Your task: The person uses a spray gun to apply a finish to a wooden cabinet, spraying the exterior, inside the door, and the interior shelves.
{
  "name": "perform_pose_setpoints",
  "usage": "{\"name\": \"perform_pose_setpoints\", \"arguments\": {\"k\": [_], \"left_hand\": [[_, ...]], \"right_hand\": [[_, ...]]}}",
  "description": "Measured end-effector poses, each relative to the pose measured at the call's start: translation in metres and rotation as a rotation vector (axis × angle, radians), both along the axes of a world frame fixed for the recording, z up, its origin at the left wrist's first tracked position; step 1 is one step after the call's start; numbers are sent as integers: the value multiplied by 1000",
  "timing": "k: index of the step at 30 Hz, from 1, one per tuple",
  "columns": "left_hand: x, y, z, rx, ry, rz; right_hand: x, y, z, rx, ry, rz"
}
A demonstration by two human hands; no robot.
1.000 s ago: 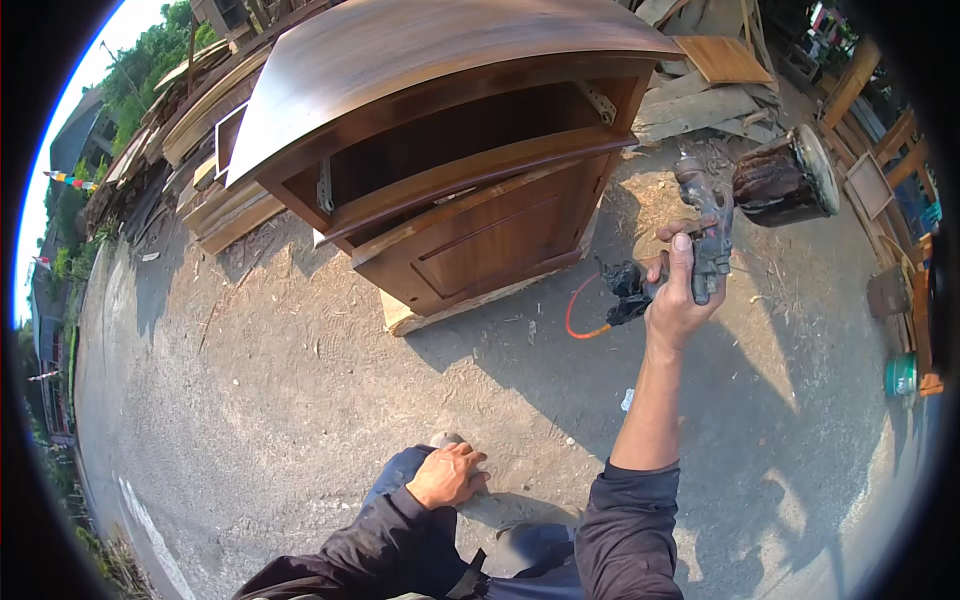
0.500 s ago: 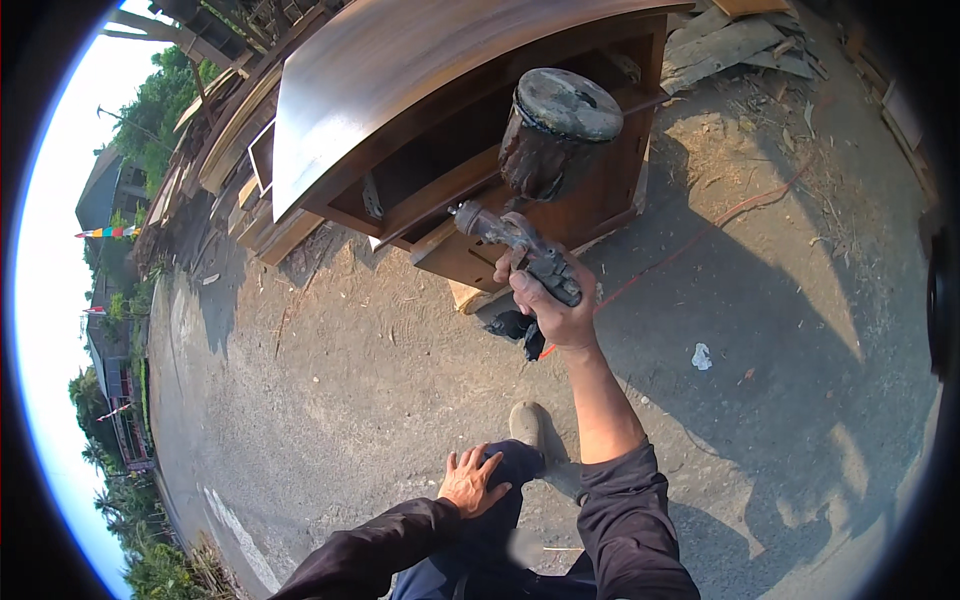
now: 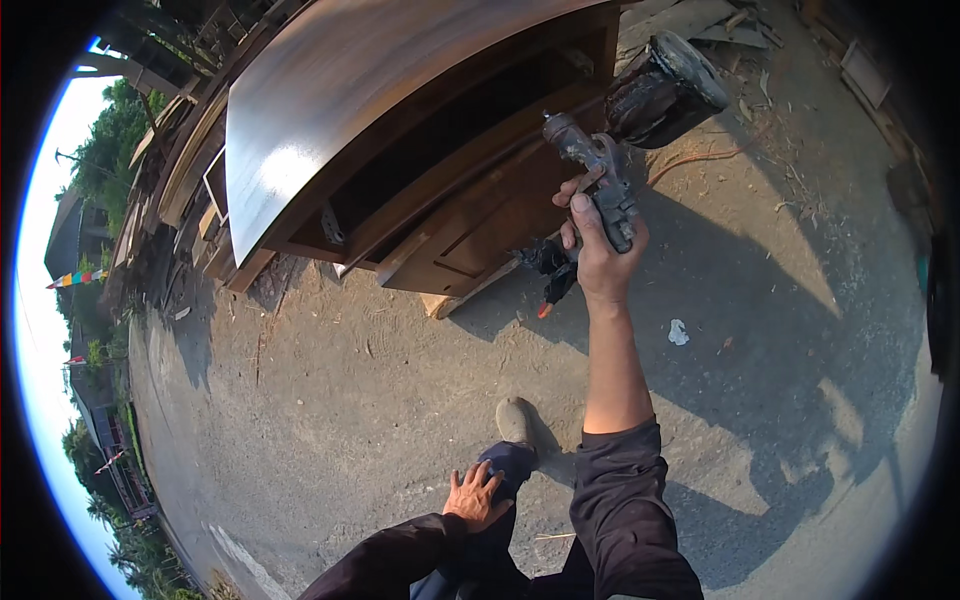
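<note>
My right hand is wrapped round the grip of a worn spray gun, held up in front of the cabinet. A stained, dark cylindrical cup is attached to the gun, tilted to the right. The gun's nozzle end points up and left toward the dark brown wooden cabinet, whose broad top shines in the sun. My left hand rests flat on my knee, fingers spread, with nothing in it. Part of the cabinet's right side is hidden behind the cup and gun.
A black bundle with an orange tip shows just left of my right wrist. Stacked boards stand beyond the cabinet's left end. An orange hose runs over the ground at right, and a white scrap lies nearby.
My right hand has moved right and up with the spray gun, and the cup has tilted over to the right. My left hand stays on my knee. The view has shifted slightly.
</note>
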State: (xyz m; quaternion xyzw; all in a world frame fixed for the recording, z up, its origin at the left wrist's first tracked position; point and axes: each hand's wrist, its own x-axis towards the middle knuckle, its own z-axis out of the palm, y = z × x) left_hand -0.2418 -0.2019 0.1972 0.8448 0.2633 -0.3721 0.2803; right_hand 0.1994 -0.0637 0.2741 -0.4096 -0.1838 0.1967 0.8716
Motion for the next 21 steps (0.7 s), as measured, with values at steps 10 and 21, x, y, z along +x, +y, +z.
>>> {"name": "perform_pose_setpoints", "arguments": {"k": [10, 21], "left_hand": [[-6, 2, -1, -6, -60, -30], [31, -1, 78, -70, -594, 233]], "right_hand": [[40, -26, 41, -154, -174, -383], [-44, -256, 145, -979, -469, -369]]}}
